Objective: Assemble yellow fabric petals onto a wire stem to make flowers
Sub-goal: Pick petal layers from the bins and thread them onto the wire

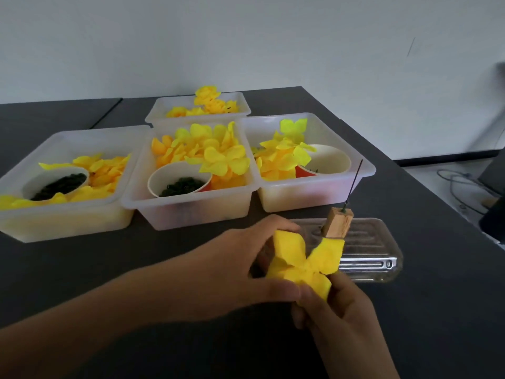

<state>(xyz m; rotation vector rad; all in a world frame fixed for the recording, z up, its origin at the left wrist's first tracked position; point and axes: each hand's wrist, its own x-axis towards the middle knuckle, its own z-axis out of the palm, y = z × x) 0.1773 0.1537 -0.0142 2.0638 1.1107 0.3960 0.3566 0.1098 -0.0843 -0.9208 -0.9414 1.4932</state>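
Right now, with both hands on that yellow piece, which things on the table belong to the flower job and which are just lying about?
In the job:
- yellow petal piece, held by left hand and right hand
- wire stem standing in wooden block
- petal bins
- cups of dark green parts

Lying about:
- clear plastic tray under the block
- cables off the table's right edge

Both forearms cut off by the lower edge. Yellow fabric petals (303, 265) covering the right hand's (332, 305) fingertips and part of the left hand's (240, 263) fingers. Far right of the hands, dark blurred shape (494, 217) cropped by the frame edge, unidentifiable.
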